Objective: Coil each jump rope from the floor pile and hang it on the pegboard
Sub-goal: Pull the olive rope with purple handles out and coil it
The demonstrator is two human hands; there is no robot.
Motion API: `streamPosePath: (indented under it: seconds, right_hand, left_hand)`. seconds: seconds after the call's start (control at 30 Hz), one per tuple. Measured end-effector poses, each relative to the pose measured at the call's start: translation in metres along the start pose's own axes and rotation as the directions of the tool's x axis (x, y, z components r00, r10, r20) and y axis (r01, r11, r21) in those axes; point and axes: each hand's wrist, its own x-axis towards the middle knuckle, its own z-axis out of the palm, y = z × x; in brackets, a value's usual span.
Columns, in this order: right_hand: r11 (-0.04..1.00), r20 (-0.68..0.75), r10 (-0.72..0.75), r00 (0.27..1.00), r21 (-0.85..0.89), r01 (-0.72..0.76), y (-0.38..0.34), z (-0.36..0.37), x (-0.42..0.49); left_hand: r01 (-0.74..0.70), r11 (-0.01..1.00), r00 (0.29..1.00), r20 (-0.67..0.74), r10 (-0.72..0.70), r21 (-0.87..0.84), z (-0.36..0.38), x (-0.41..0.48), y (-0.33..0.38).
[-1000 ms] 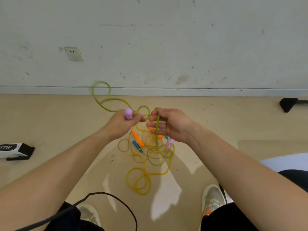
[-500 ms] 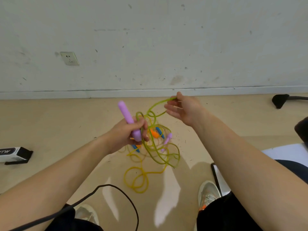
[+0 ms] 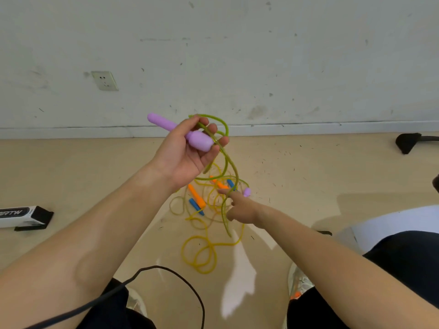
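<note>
- Two purple handles show: the first handle [image 3: 180, 132] lies across the left hand [image 3: 181, 160], and the second handle [image 3: 247, 192] is on the floor [image 3: 95, 176] just beyond the right hand [image 3: 241, 210].
- The left hand is raised with its palm up. Its fingers and thumb are curled round the first handle and round loops of the green rope [image 3: 223, 217].
- From that hand the green rope curves down past the right hand and ends up on the floor just in front of it.
- The right hand is low over the pile, forefinger straight and the other fingers bent. The green rope crosses its fingers, but I cannot tell whether it holds the rope or only touches it.
- Under and between the two hands lies a yellow rope [image 3: 225, 244] in loose loops, mixed with the green one.
- Orange handles [image 3: 196, 195] and blue handles [image 3: 196, 206] lie in the tangle, just left of the right hand.
- A black cable [image 3: 185, 283] arcs below both forearms.
- A box [image 3: 23, 217] sits on the floor well left of the left arm.
- On the wall [image 3: 261, 55] beyond the left hand is a socket [image 3: 104, 80].
</note>
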Motion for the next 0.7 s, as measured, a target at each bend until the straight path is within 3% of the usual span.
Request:
streamPosePath:
  seconds: [0.1, 0.23, 0.4, 0.47, 0.53, 0.6, 0.7]
  right_hand:
    - [0.999, -0.016, -0.040, 0.999, -0.012, 0.040, -0.006, 0.003, 0.008]
    - [0.997, -0.036, 0.075, 0.997, 0.006, -0.074, 0.002, 0.002, 0.013]
    - [0.911, -0.003, 0.165, 0.986, -0.383, -0.153, 0.036, 0.001, 0.007]
    - [0.877, -0.014, 0.198, 0.980, -0.444, -0.183, 0.043, -0.004, 0.006]
    - [0.912, -0.012, 0.226, 0.974, -0.350, -0.216, 0.040, -0.012, 0.001]
    - [0.971, -0.024, 0.209, 0.978, -0.111, -0.210, 0.025, -0.020, -0.005]
    - [0.971, -0.061, 0.093, 0.994, 0.228, -0.076, -0.009, -0.033, -0.016]
  left_hand:
    - [-0.060, 0.998, 0.998, -0.005, 0.059, -0.027, 0.003, 0.002, 0.007]
    - [-0.180, 0.982, 0.980, -0.099, 0.175, -0.048, -0.008, 0.012, 0.019]
    - [-0.288, 0.958, 0.917, -0.285, 0.278, 0.007, -0.038, 0.027, 0.036]
    - [-0.325, 0.931, 0.861, -0.356, 0.364, 0.167, -0.050, 0.030, 0.040]
    - [-0.302, 0.864, 0.801, -0.384, 0.459, 0.403, -0.060, 0.032, 0.039]
    - [-0.236, 0.752, 0.773, -0.350, 0.529, 0.615, -0.071, 0.034, 0.031]
    - [-0.120, 0.520, 0.827, -0.205, 0.523, 0.846, -0.086, 0.037, 0.005]
